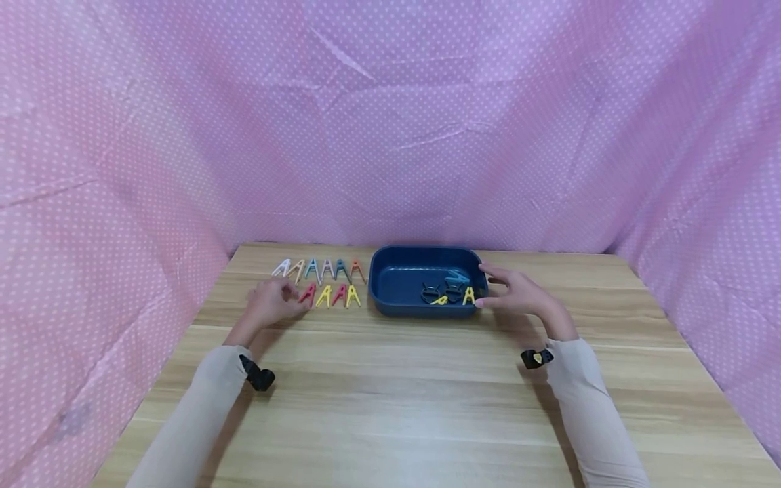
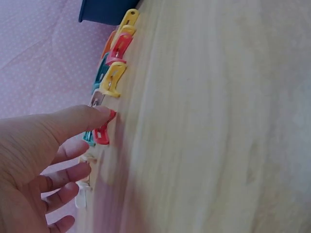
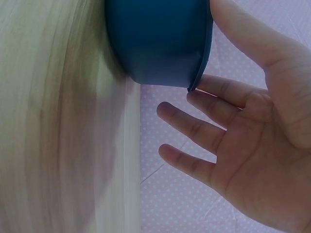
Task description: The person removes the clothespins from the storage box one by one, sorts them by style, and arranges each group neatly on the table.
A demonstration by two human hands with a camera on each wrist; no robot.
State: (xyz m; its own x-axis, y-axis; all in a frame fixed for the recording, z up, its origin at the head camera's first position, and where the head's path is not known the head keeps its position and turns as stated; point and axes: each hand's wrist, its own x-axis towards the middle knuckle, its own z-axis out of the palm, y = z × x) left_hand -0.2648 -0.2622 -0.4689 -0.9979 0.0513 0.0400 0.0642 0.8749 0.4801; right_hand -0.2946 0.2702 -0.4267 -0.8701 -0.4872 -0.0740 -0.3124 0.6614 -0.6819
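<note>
In the head view my left hand [image 1: 272, 302] is at the left end of the front row of clothespins. Thumb and forefinger pinch a red clothespin [image 2: 102, 132], the thumb covering its upper part; the forefinger is mostly hidden in the left wrist view. Beside it stand a yellow clothespin [image 1: 324, 296], a second red one [image 1: 339, 295] and another yellow one [image 1: 352, 296]. My right hand [image 1: 515, 293] touches the right end of a dark blue box [image 1: 390, 310], thumb and fingertips at its rim, fingers mostly straight and spread.
Behind the front row, several clothespins form a back row, from a white one [image 1: 281, 268] to an orange one [image 1: 356, 270]. Inside the box lie a blue clothespin [image 1: 456, 277], yellow ones [image 1: 468, 295] and dark rounded items [image 1: 430, 293]. Pink dotted cloth [image 1: 390, 135] hangs around the wooden table [image 1: 390, 393].
</note>
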